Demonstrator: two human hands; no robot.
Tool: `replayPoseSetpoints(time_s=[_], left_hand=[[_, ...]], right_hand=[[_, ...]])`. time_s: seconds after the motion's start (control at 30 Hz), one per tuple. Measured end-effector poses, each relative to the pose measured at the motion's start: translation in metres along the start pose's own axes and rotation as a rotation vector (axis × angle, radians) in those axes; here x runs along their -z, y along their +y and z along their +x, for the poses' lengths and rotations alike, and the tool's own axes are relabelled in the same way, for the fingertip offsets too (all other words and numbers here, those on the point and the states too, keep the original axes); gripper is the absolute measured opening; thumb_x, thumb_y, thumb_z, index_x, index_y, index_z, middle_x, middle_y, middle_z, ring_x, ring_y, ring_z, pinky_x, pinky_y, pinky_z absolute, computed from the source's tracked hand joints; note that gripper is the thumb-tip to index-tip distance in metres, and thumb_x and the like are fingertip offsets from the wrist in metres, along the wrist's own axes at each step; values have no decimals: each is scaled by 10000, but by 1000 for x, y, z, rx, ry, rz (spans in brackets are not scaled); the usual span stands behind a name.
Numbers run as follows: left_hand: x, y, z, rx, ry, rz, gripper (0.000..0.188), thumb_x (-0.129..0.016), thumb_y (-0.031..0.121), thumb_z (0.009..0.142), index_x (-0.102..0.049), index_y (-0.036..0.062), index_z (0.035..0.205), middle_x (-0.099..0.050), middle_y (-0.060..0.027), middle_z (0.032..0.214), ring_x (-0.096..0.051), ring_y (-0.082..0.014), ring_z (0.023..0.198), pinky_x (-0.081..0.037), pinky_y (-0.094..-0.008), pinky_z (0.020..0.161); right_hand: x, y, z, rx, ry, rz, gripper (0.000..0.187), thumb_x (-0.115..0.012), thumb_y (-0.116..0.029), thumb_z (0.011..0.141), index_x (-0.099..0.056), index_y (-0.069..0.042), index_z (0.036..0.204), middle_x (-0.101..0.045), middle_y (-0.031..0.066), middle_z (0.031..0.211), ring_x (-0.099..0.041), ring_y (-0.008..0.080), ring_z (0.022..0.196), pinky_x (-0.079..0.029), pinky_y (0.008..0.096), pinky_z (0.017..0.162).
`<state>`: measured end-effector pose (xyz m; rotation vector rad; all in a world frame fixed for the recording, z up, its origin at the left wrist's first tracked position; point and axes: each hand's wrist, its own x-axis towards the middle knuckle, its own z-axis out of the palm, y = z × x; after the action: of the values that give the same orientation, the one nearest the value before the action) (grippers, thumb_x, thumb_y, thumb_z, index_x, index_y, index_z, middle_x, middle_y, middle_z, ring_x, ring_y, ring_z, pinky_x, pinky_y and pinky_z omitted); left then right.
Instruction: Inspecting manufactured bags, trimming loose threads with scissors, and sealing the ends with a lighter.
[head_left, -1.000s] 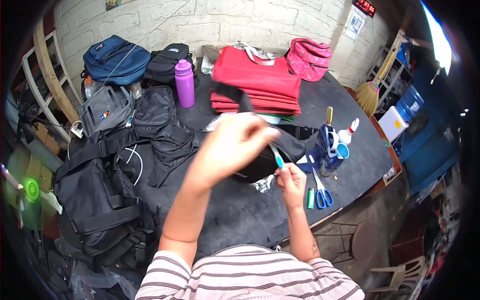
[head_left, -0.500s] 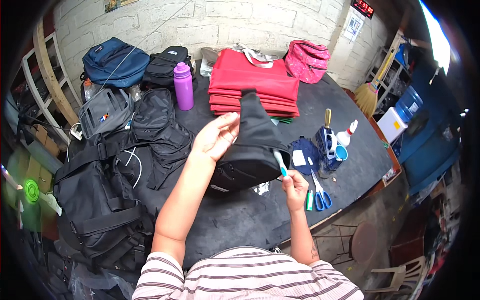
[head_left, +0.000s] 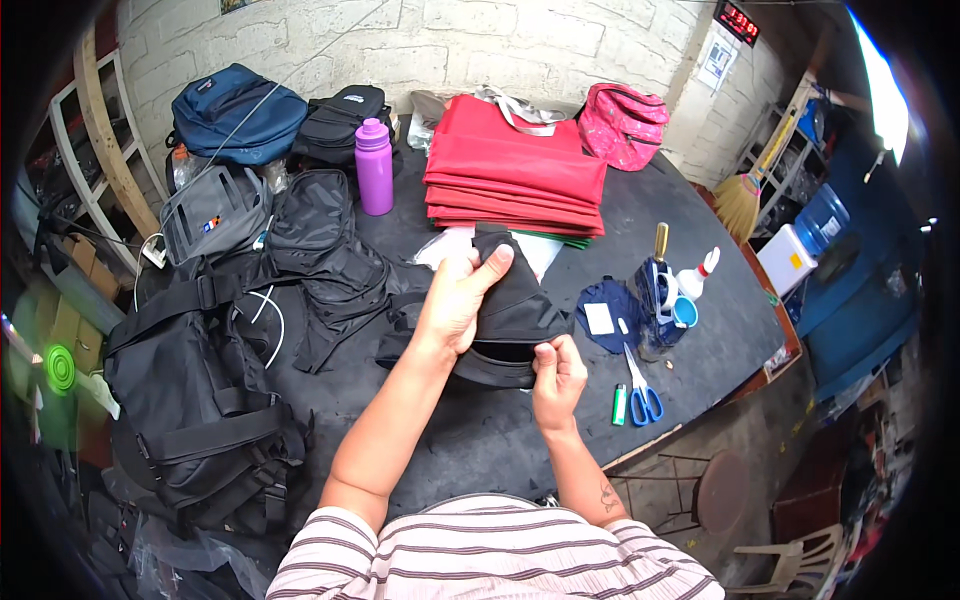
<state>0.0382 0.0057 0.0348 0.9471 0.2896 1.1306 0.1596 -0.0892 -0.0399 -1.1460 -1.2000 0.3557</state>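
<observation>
Black bag (head_left: 514,308), left hand (head_left: 456,306) gripping, right hand (head_left: 558,382) pinching — scissors (head_left: 638,382) nearby

Bag workshop, prob.: blk worktable (head_left: 680,215) w/ backpacks (head_left: 235,118), red fabric stack (head_left: 515,165), scissors (head_left: 637,380); block wall (head_left: 510,45) behind.

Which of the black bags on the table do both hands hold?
The black bag in front of the red stack: the left hand grips its tapered top, the right hand its edge. The other black bags are untouched.

The black fabric bag (head_left: 514,308) at centre has its inside lost in shadow; the lower edge crops the dark-striped white shirt (head_left: 490,550).
</observation>
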Motion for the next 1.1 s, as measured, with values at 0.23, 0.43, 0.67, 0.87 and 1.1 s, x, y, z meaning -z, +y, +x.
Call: replayPoseSetpoints(time_s=[0.23, 0.43, 0.67, 0.87, 1.1], left_hand=[[3, 17, -10, -109, -1, -31, 249, -567, 215, 875, -585, -28, 924, -634, -101, 862, -615, -164, 766, -498, -299, 734], [1, 1, -22, -24, -8, -64, 347, -592, 314, 844, -618, -25, 914, -653, -121, 823, -627, -185, 759, -500, -312, 738], [13, -5, -17, -65, 127, -105, 348, -525, 302, 889, -595, -38, 898, -638, -137, 796, -624, -224, 745, -495, -334, 737], [9, 3, -24, 9, 38, 5, 361, -529, 313, 888, -601, -38, 841, -638, -134, 756, -621, -208, 689, -504, -315, 676], [-5, -21, -28, -375, 330, 218, 453, -618, 194, 863, -311, 124, 537, -311, 107, 531, -230, -4, 489, -156, -224, 411]], right_hand=[[-8, -8, -22, -153, -39, 211, 222, -469, -187, 938, -507, -17, 801, -363, -57, 537, -285, 18, 459, -231, 186, 430], [4, -30, -7, -956, -561, 1746, 155, -378, -138, 920, -437, -50, 806, -215, -76, 431, -143, 34, 299, -134, 208, 306], [0, -33, -14, -459, -355, 543, 193, -503, -171, 920, -513, -10, 815, -350, -52, 493, -271, 43, 411, -245, 219, 417], [6, -22, -28, 182, -111, -173, 124, -537, -33, 854, -544, 7, 737, -475, 66, 554, -469, 137, 451, -375, 262, 451], [10, -25, -7, -1133, -545, 1789, 266, -335, -237, 964, -442, -56, 800, -233, -95, 453, -157, 32, 322, -176, 222, 338]])
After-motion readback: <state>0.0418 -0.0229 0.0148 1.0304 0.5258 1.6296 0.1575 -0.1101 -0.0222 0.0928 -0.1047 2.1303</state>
